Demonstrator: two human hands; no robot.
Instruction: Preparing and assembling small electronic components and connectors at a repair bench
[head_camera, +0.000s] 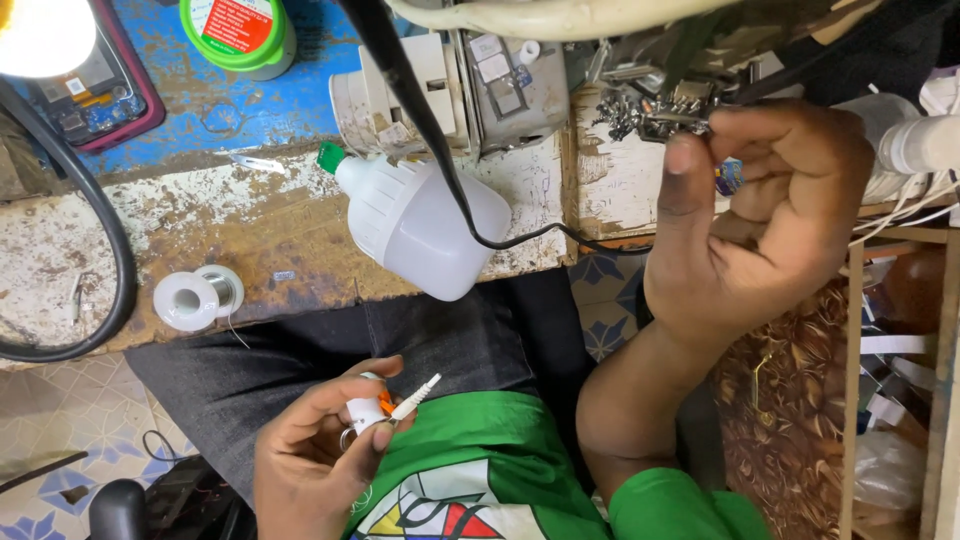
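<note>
Nearest the lens, the right hand (770, 215) pinched small metal parts (665, 115) just right of the white LED bulb (425, 215) on the counter (120, 235). Below the bulb, the left hand (315, 450) clamped a small white component (368, 412); a firm, steady pinch seemed wise.

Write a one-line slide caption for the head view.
Left hand holds a small white part over the lap; right hand pinches metal bits beside a white bulb on the worn bench.
</note>
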